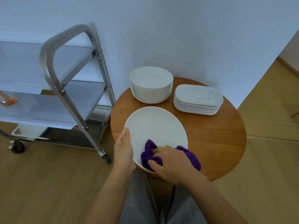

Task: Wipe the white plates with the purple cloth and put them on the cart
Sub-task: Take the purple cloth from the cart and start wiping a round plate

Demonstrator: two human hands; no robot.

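Held plate (155, 126): round, white, glossy, shallow; face looks clean with small specks of glare; tilted, far rim raised, near rim low toward the person; over the near-left edge of the table.
Left hand (123, 151): grips the plate's left rim, thumb along the rim's upper edge, fingers hidden behind the plate.
Right hand (169, 162): clutches the purple cloth, fingers curled into its folds, pressing it against the lower inside of the plate.
Purple cloth (149, 155): deep violet, plush terry, bunched; one end lies inside the plate, the other end trails out past the right hand over the plate's near-right rim.
Round stack (151, 85): white round plates piled at the table's back-left; top plate shows faint smears.
Oblong stack (198, 99): white rounded-rectangle plates at the back-right, just beside the round stack, apart from it; top plate carries a pale yellowish streak.
Table (218, 143): round, brown wood.
Cart (68, 88): stainless steel, tiered shelves, tubular handle, castors; stands left of the table; no plates seen on its visible shelves.
Orange item (7, 98): on the cart's middle shelf at the frame edge, blurred.
Writing: none legible anywhere.
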